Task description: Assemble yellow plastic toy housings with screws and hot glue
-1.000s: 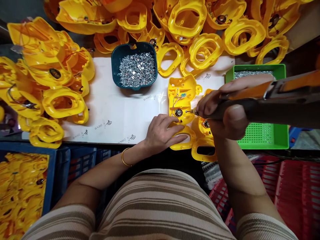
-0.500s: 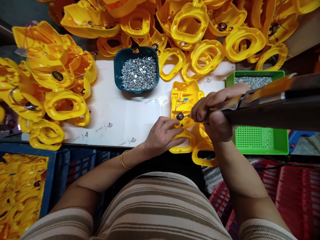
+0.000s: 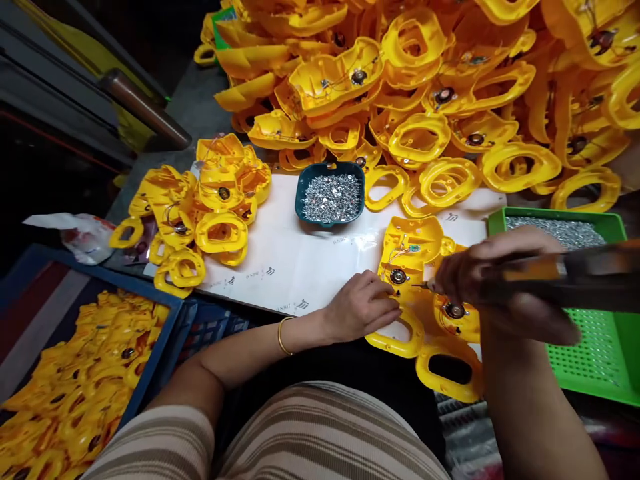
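A yellow plastic shell with a small speaker and thin wires lies open side up on the white sheet. My left hand rests on its lower end beside the handle loop, fingers curled down on it. My right hand is closed round an orange and black electric screwdriver, blurred by motion. The driver's tip sits just right of the speaker. A second yellow shell lies under my right wrist.
A dark teal bowl of screws stands behind the shell. A green tray with screws is at the right. Yellow shells are heaped at the back and left. A blue crate of shells sits at lower left.
The camera has tilted up and left, showing more of the back heap and the blue crate. Both hands stay on the same shell, the driver tip still near the speaker.
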A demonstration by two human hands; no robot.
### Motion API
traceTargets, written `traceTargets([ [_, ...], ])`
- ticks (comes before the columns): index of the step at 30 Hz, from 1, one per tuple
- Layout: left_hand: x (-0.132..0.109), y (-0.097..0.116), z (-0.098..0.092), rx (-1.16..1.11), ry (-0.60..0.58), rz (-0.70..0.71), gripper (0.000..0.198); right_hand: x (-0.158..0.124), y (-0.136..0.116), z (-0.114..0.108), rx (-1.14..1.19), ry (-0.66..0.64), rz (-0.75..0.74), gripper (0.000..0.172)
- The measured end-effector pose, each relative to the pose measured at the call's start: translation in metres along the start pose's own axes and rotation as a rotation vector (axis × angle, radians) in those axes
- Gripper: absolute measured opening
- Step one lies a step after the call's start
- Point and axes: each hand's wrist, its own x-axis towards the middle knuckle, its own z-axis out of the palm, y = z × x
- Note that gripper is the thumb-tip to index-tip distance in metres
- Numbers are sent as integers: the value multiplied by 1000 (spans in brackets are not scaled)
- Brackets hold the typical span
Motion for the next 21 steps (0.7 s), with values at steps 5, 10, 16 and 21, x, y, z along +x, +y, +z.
traceTargets([
  [5,35,-48,-31,150,57,-180,19,10,-23,4,37,-22,-198,27],
  [10,76,-122,-69,282,-9,-434,16,12,-24,12,-11,36,-254,24],
  [16,79,-139,-76,73,-16,-552,6,8,-21,15,-27,49,-257,23],
  [21,74,-148,-75,125,16,-491,13,2,-24,16,-44,92,-236,22],
])
